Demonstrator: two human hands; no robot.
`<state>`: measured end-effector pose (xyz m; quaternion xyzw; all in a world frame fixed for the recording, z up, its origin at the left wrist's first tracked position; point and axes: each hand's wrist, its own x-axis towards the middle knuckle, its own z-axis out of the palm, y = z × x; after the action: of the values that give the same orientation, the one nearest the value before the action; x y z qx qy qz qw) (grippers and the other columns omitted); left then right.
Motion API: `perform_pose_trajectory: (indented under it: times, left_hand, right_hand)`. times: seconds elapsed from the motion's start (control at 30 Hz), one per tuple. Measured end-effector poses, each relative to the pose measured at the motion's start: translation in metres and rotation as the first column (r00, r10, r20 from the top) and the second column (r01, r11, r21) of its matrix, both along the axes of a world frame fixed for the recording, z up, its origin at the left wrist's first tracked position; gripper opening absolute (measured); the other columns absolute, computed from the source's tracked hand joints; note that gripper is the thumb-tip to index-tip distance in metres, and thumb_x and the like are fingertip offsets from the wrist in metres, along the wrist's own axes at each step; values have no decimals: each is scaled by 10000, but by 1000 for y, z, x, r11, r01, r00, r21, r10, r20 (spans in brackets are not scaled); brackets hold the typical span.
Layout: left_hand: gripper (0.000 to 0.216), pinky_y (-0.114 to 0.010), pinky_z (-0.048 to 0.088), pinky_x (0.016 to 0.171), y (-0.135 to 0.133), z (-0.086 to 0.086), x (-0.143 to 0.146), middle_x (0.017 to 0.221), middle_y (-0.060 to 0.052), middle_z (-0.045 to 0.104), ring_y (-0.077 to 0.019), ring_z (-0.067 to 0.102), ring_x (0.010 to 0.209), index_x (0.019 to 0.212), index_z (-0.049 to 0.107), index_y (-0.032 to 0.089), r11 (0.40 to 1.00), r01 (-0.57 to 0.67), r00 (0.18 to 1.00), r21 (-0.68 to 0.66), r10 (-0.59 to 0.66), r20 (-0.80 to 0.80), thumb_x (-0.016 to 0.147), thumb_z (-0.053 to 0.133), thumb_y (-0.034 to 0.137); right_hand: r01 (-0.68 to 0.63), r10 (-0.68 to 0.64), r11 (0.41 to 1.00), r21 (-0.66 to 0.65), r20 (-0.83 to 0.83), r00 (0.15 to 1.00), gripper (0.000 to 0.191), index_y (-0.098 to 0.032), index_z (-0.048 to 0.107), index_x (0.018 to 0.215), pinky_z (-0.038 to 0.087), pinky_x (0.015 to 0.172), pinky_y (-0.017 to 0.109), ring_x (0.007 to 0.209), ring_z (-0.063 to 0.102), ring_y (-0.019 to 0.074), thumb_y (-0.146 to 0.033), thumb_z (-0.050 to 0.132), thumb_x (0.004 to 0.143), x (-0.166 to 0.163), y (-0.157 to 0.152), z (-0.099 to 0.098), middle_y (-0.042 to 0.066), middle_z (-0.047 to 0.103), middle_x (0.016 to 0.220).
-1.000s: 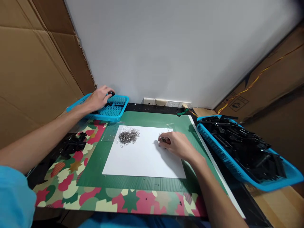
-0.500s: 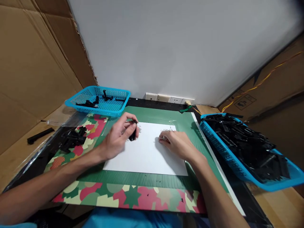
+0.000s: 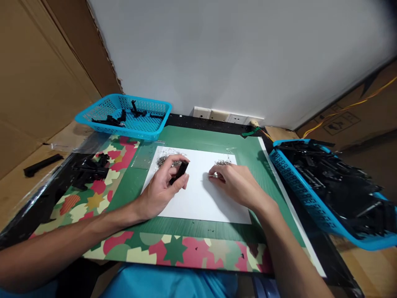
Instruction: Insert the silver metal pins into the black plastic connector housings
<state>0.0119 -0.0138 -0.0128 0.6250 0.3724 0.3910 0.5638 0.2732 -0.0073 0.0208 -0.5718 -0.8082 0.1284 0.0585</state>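
Note:
My left hand (image 3: 164,184) grips a short black plastic part (image 3: 179,172) between thumb and fingers, above the left half of a white sheet of paper (image 3: 198,203). Just behind that hand lies a pile of small metal springs or wire pieces (image 3: 164,158). Over the right side of the sheet, my right hand (image 3: 232,182) is closed in a pinch on a thin silvery piece (image 3: 214,176), too small to name surely. A second metal pile (image 3: 222,162) sits right behind these fingers.
At the back left stands a blue basket (image 3: 145,134) with a few black parts. A fuller blue basket (image 3: 305,198) of black parts stands on the right. Loose black parts (image 3: 89,169) lie on the patterned left edge. Power sockets (image 3: 220,115) line the wall.
My left hand has turned and shifted slightly right, tilting the black part and uncovering the left metal pile. My right hand still pinches near its pile. The camera view has shifted a little.

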Motion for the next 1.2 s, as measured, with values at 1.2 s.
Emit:
perform_pose_trajectory:
  times: [1.2]
  left_hand:
    - [353,-186,249,446,6,-3,4,614,81,420,-58,320,494,1177,679,165,984,52,998,-171,-44,46,973,731,448]
  right_hand:
    - [5,-11,1000,-10,-727,686,138,-226,631,1022,334,596,286,648,467,133,-362,616,1044,-38,-14,-1,-16,565,768]
